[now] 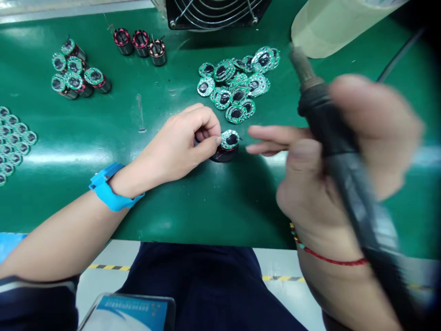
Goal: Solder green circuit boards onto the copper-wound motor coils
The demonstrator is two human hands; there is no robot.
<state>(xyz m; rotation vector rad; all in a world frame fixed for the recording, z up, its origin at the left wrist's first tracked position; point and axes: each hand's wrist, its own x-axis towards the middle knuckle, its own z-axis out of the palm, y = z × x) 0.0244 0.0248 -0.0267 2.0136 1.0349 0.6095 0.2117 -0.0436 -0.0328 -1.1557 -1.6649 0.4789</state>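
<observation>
My left hand (182, 145) is closed in a pinch on a small motor coil topped with a round green circuit board (229, 140), which rests on the green mat (193, 202). My right hand (330, 165), blurred and close to the camera, grips a black soldering iron (324, 124) with its tip pointing up and away; two of its fingers stretch left toward the circuit board without touching it. A blue strap (108, 188) circles my left wrist and a red bead cord (327, 255) my right.
A heap of loose round circuit boards (237, 82) lies just behind the hands. Finished coils with boards (76, 76) stand at the back left, three bare coils (139, 43) beside them. More boards (14, 140) line the left edge. A fan grille (213, 11) and a pale roll (330, 25) sit at the back.
</observation>
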